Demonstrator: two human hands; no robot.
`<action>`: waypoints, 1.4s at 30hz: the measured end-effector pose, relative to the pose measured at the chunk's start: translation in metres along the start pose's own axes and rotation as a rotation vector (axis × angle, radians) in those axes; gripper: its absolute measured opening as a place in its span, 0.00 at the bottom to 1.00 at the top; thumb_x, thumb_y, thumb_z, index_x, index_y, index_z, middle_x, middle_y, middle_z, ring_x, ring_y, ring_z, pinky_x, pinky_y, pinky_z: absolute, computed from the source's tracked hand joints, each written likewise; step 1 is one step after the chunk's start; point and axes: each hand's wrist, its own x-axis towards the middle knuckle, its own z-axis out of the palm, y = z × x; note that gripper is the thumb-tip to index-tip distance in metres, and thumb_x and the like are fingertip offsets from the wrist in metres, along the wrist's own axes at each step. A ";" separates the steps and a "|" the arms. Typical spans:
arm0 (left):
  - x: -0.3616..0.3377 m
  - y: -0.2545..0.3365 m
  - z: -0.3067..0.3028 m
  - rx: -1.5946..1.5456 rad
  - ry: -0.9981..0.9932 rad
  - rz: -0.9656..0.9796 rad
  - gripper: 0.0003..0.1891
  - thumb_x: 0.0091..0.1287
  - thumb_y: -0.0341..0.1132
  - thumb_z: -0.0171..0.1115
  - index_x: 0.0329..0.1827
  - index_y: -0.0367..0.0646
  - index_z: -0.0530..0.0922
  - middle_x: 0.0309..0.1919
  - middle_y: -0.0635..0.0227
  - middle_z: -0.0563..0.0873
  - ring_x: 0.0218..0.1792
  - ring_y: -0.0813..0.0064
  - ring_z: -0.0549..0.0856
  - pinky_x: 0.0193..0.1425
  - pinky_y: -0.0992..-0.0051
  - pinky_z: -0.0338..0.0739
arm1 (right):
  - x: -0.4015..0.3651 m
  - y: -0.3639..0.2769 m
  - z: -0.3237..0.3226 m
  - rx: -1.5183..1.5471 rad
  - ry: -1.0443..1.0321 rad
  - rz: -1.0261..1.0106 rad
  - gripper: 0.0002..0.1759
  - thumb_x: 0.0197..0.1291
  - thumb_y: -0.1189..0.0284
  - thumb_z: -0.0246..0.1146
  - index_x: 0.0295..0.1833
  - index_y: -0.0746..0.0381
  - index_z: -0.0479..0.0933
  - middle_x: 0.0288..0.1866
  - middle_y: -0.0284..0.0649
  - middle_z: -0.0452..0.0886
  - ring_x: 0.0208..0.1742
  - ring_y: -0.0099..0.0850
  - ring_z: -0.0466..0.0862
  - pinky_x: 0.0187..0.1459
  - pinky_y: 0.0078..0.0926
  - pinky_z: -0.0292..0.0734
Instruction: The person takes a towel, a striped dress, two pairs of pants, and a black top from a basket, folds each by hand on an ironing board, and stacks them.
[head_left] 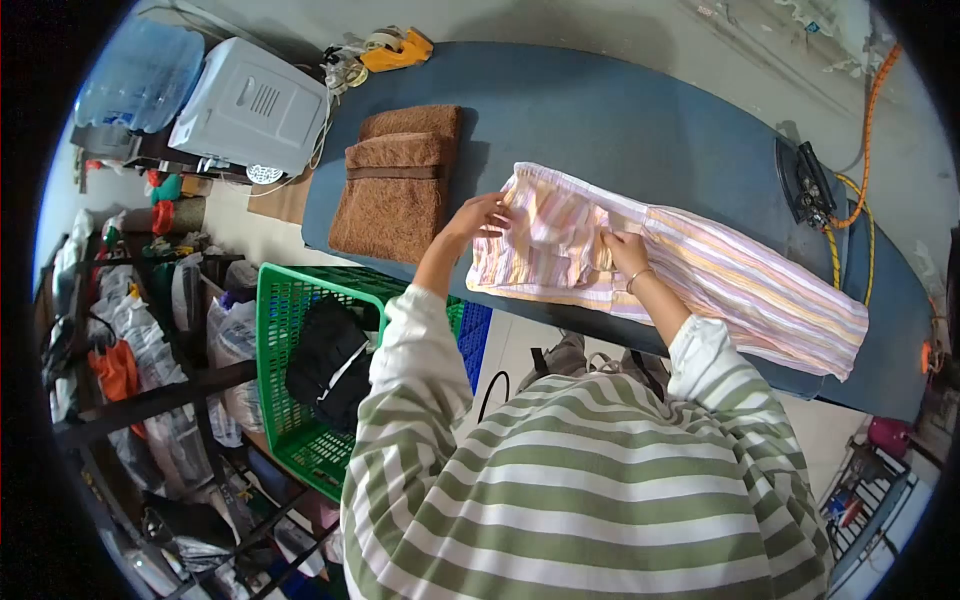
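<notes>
Pink, yellow and white striped trousers [740, 270] lie lengthwise across the blue-grey padded table [600, 100]. Their gathered end is on the left, and the long part runs to the right edge. My left hand [480, 216] rests at that gathered end with its fingers apart, touching the cloth. Closed on the fabric near the middle, my right hand [626, 254] pinches a bunched part. A folded brown towel [395, 205] lies on the table to the left of my left hand.
An iron [803, 185] stands at the table's right end, with an orange hose [877, 110]. A tape dispenser [398, 50] sits at the back left. Below is a green basket [268, 350] with dark clothing. Shelves of bagged items stand at left.
</notes>
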 end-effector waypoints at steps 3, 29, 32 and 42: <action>0.032 -0.002 0.014 0.611 0.065 0.076 0.21 0.65 0.45 0.52 0.56 0.44 0.76 0.39 0.61 0.84 0.38 0.68 0.84 0.47 0.73 0.77 | 0.012 0.012 0.005 -0.009 0.134 -0.065 0.17 0.52 0.62 0.62 0.40 0.63 0.80 0.35 0.46 0.83 0.35 0.39 0.84 0.38 0.34 0.76; 0.048 -0.018 0.278 1.285 0.242 1.065 0.33 0.61 0.40 0.58 0.70 0.50 0.58 0.72 0.59 0.54 0.72 0.53 0.51 0.69 0.42 0.45 | -0.156 0.258 -0.337 -0.552 1.126 0.019 0.24 0.54 0.71 0.60 0.59 0.62 0.69 0.51 0.50 0.75 0.56 0.47 0.71 0.63 0.41 0.61; 0.026 -0.070 0.381 1.327 -0.075 0.992 0.34 0.62 0.41 0.56 0.72 0.53 0.55 0.73 0.58 0.50 0.73 0.54 0.47 0.70 0.42 0.41 | -0.167 0.396 -0.418 -0.334 1.247 0.507 0.28 0.51 0.58 0.62 0.54 0.66 0.73 0.44 0.51 0.79 0.49 0.47 0.77 0.54 0.39 0.70; -0.008 -0.096 0.470 1.400 -0.108 0.767 0.36 0.59 0.42 0.61 0.71 0.54 0.57 0.72 0.59 0.52 0.73 0.54 0.49 0.69 0.45 0.47 | -0.168 0.467 -0.493 1.058 0.937 0.585 0.20 0.51 0.54 0.67 0.39 0.61 0.79 0.25 0.33 0.77 0.26 0.21 0.73 0.31 0.27 0.69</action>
